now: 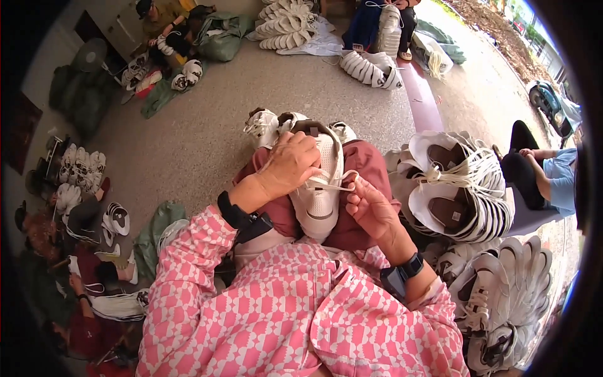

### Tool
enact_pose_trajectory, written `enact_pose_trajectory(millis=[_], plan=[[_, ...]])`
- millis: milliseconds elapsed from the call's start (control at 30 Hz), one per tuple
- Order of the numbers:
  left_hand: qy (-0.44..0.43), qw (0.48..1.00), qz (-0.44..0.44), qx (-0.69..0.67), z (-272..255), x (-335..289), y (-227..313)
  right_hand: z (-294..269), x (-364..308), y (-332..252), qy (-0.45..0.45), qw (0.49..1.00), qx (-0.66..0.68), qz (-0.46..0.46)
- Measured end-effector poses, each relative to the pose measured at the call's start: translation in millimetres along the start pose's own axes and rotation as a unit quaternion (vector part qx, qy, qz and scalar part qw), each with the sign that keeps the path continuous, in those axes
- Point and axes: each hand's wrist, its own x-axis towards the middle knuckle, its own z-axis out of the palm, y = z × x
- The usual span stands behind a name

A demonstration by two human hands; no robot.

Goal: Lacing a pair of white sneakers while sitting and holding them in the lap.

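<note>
A white sneaker [312, 208] with a brown lining rests between my thighs, its toe toward me. My left hand [287, 164] lies across the left side of its upper. The fingers are curled, with thumb and forefinger closed at the white shoelace [331, 186]; their tips are partly hidden. Just right of the sneaker, my right hand [373, 208] pinches the lace between thumb and forefinger. A strand runs across the sneaker's front between my hands. More white sneakers [262, 125] sit just beyond my knees.
At my right stands a bundle of white shoe uppers [433, 207] with laces tied together. Further stacked sneakers [487, 295] lie nearer. Green sacks [157, 229] lie at the left. Other people [164, 28] sit around the speckled floor [207, 119] among more shoes.
</note>
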Motion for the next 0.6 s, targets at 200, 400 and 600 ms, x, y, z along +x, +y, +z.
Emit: enact_pose_trajectory(millis=[200, 400, 600], plan=[[-0.007, 0.981, 0.044, 0.191, -29, -2, -23, -12, 6, -1, 0.019, 1.000, -0.013, 0.006], [0.017, 0.975, -0.099, 0.200, -95, -21, -45, -3, 6, -1, 0.066, 0.996, -0.056, 0.000], [0.094, 0.982, -0.163, 0.030, -48, -53, -8, 0, -2, -14, 0.067, 0.968, -0.243, -0.016]])
